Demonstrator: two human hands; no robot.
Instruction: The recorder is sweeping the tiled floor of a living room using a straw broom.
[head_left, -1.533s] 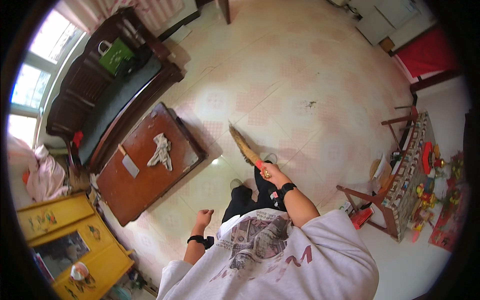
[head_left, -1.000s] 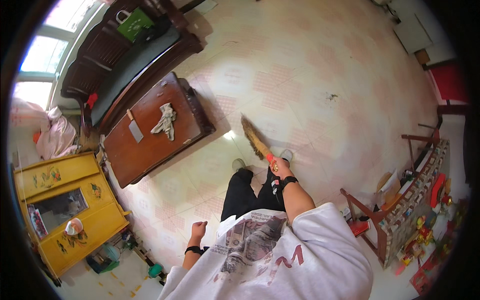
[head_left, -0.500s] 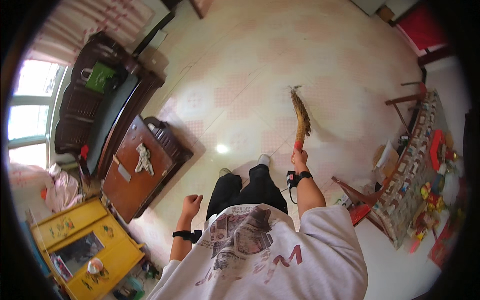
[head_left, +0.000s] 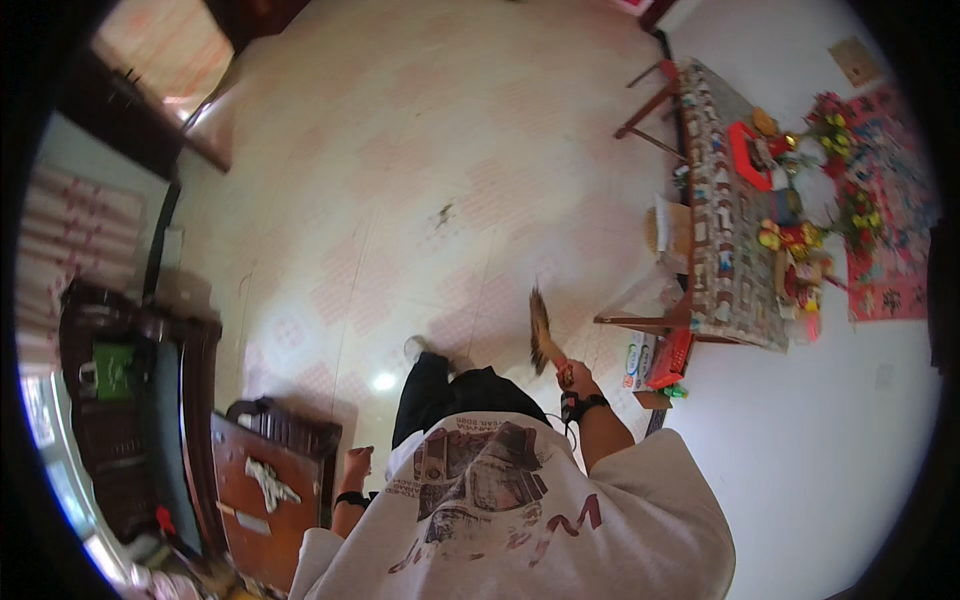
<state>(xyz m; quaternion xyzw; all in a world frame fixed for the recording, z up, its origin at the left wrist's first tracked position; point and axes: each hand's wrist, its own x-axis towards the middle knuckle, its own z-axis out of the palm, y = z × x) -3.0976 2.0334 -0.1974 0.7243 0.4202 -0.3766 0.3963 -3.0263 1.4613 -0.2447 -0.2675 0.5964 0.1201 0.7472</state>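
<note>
My right hand (head_left: pixel 576 378) is closed round the handle of a short straw hand broom (head_left: pixel 540 330). Its bristles point away from me, above the tiled floor or touching it; I cannot tell which. A small dark clump of debris (head_left: pixel 443 213) lies on the floor, ahead and left of the bristles and apart from them. At my left side, my left hand (head_left: pixel 358 462) hangs with its fingers curled in and nothing visible in them. The brown wooden table (head_left: pixel 270 545) is the thing nearest to it.
A dark wooden bench (head_left: pixel 190 400) with a green bag (head_left: pixel 113 370) stands on the left. On the right, a long table with a patterned cloth (head_left: pixel 715 210) holds a red tray (head_left: pixel 745 158) and ornaments. Boxes (head_left: pixel 638 358) and a red crate (head_left: pixel 672 357) sit by its near end.
My view has swung and moved forward, bringing the right-hand table closer. The broom is nearer to my body, and the debris now lies away from its tip. My right hand still grips it.
</note>
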